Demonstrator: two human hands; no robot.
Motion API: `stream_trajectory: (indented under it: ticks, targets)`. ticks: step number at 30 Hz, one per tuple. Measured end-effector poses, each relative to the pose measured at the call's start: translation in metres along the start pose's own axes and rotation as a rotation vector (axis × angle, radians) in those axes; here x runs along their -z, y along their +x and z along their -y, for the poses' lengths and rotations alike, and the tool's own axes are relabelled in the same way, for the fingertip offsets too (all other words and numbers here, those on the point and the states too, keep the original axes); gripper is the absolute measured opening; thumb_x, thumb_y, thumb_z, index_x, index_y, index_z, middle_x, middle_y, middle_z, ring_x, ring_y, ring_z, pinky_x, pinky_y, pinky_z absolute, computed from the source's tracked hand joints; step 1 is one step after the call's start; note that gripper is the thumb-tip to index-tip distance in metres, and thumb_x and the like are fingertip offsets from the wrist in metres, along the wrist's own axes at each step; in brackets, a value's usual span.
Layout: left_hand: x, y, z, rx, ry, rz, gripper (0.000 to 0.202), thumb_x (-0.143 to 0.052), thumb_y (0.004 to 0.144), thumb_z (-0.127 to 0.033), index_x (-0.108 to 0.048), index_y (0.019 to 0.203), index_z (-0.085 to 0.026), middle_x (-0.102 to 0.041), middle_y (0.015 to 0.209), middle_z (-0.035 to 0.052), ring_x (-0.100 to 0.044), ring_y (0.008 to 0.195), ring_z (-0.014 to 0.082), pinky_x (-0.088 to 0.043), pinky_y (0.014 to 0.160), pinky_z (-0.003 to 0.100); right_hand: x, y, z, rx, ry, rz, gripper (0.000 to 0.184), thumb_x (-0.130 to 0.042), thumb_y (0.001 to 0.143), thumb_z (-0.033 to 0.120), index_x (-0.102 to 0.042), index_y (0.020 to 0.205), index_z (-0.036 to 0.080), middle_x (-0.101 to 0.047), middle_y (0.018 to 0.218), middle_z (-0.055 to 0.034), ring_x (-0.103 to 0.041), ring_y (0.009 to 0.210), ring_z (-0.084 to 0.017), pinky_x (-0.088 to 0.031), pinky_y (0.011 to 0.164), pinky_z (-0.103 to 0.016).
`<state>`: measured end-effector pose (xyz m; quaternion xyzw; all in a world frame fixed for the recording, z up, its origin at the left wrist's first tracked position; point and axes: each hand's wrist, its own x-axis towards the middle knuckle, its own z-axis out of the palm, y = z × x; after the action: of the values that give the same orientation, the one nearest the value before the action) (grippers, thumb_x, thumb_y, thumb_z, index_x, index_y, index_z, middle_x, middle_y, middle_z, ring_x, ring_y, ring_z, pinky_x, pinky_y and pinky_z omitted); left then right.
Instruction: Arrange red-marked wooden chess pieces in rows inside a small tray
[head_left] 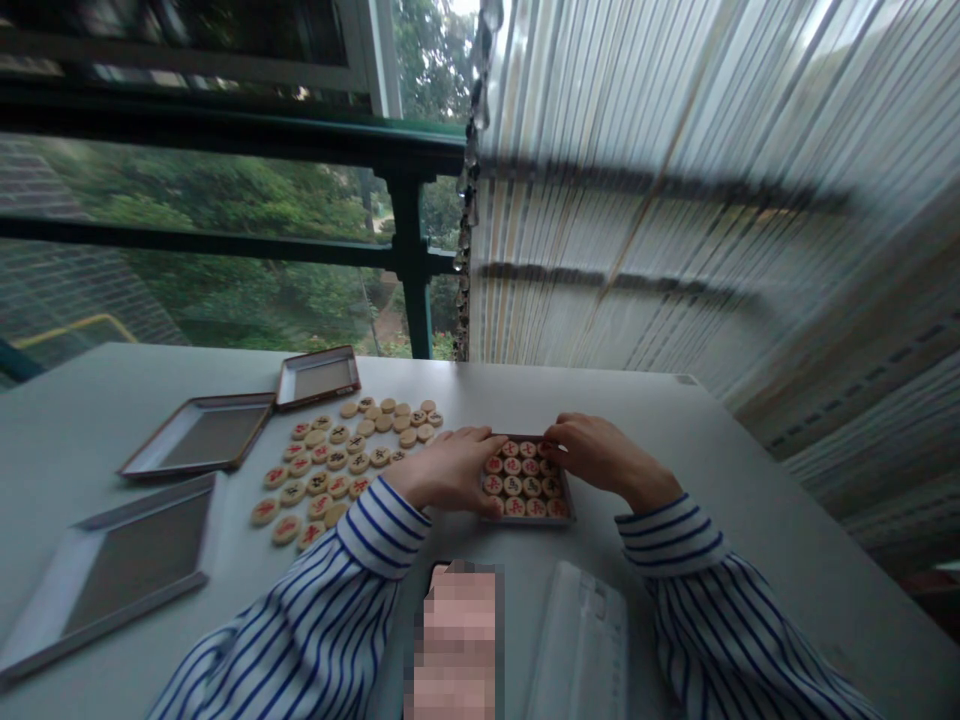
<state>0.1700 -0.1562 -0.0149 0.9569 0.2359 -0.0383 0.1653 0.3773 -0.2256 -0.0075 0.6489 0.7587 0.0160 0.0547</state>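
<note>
A small square tin (568,514) on the white table (675,440) is packed with round wooden game pieces (525,482) marked in red and black. My left hand (450,468) rests on the tin's left edge, fingers curled along its far side. My right hand (592,450) curls over the tin's far right corner, fingertips on the pieces there. Several more loose pieces (341,460) lie spread on the table to the left of my left hand.
Three flat tin lids or trays lie to the left: a small one (316,377) at the back, a middle one (199,435), a larger one (124,570) near the front edge. A folded white sheet (585,640) lies near me. Window railing and blinds stand behind the table.
</note>
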Motion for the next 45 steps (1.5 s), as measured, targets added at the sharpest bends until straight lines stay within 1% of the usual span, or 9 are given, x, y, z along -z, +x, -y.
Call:
stream_trajectory:
  ticks: [3, 10, 18, 25, 32, 39, 42, 45]
  targets:
    - [0.0005, 0.0001, -0.0004, 0.009, 0.004, 0.007, 0.086, -0.059, 0.061, -0.056, -0.028, 0.133, -0.019, -0.035, 0.136, 0.0112, -0.034, 0.122, 0.0284, -0.029, 0.099, 0.038, 0.0015, -0.0002, 0.0009, -0.018, -0.021, 0.006, 0.028, -0.042, 0.085, 0.032, -0.066, 0.093, 0.020, -0.063, 0.089, -0.0087, -0.060, 0.079, -0.019, -0.040, 0.062, -0.027]
    - [0.0017, -0.0005, -0.0024, 0.014, -0.014, 0.000, 0.084, -0.060, 0.061, -0.055, -0.031, 0.132, -0.020, -0.038, 0.134, 0.0105, -0.036, 0.121, 0.0282, -0.030, 0.099, 0.038, 0.0019, 0.0006, 0.0030, -0.042, -0.040, 0.026, 0.028, -0.041, 0.085, 0.032, -0.066, 0.095, 0.021, -0.063, 0.091, -0.0090, -0.059, 0.081, -0.020, -0.040, 0.064, -0.028]
    - [0.0018, -0.0008, -0.0017, 0.017, -0.011, 0.006, 0.085, -0.058, 0.061, -0.056, -0.030, 0.132, -0.020, -0.036, 0.136, 0.0120, -0.034, 0.123, 0.0290, -0.029, 0.099, 0.039, -0.0002, 0.0014, 0.0033, -0.023, -0.060, 0.002, 0.027, -0.041, 0.085, 0.030, -0.066, 0.091, 0.021, -0.063, 0.089, -0.0081, -0.059, 0.078, -0.019, -0.038, 0.061, -0.028]
    - [0.0014, 0.0003, -0.0013, 0.021, 0.003, 0.015, 0.086, -0.059, 0.060, -0.057, -0.030, 0.132, -0.020, -0.034, 0.137, 0.0122, -0.033, 0.124, 0.0291, -0.029, 0.100, 0.039, -0.0003, 0.0015, 0.0038, -0.010, -0.064, 0.015, 0.026, -0.041, 0.085, 0.026, -0.066, 0.089, 0.020, -0.062, 0.089, -0.0079, -0.058, 0.078, -0.018, -0.037, 0.063, -0.027]
    - [0.0029, -0.0001, -0.0026, 0.018, 0.028, 0.034, 0.085, -0.057, 0.062, -0.058, -0.029, 0.133, -0.019, -0.033, 0.138, 0.0119, -0.032, 0.124, 0.0292, -0.029, 0.100, 0.039, 0.0001, 0.0020, 0.0039, -0.006, -0.069, 0.049, 0.027, -0.039, 0.087, 0.026, -0.064, 0.091, 0.021, -0.061, 0.092, -0.0070, -0.058, 0.079, -0.017, -0.038, 0.064, -0.027]
    - [0.0039, -0.0011, -0.0035, 0.022, 0.017, 0.027, 0.082, -0.057, 0.062, -0.057, -0.032, 0.131, -0.020, -0.037, 0.135, 0.0115, -0.034, 0.123, 0.0290, -0.030, 0.099, 0.039, -0.0011, 0.0004, 0.0022, 0.001, -0.051, 0.022, 0.026, -0.040, 0.086, 0.027, -0.065, 0.093, 0.023, -0.062, 0.091, -0.0066, -0.058, 0.080, -0.018, -0.037, 0.065, -0.027]
    - [0.0040, -0.0012, -0.0035, 0.018, 0.016, 0.022, 0.084, -0.057, 0.062, -0.057, -0.032, 0.131, -0.019, -0.036, 0.136, 0.0127, -0.034, 0.123, 0.0293, -0.030, 0.099, 0.039, 0.0002, -0.0005, 0.0026, 0.004, -0.052, 0.027, 0.026, -0.040, 0.086, 0.027, -0.065, 0.093, 0.024, -0.062, 0.091, -0.0066, -0.058, 0.080, -0.018, -0.037, 0.064, -0.027]
    - [0.0033, -0.0010, -0.0029, 0.021, 0.015, 0.018, 0.084, -0.058, 0.061, -0.057, -0.031, 0.131, -0.020, -0.036, 0.136, 0.0120, -0.034, 0.123, 0.0287, -0.030, 0.099, 0.039, 0.0014, -0.0005, 0.0034, 0.000, -0.059, 0.035, 0.027, -0.040, 0.086, 0.027, -0.065, 0.092, 0.023, -0.062, 0.092, -0.0069, -0.058, 0.080, -0.018, -0.037, 0.064, -0.027]
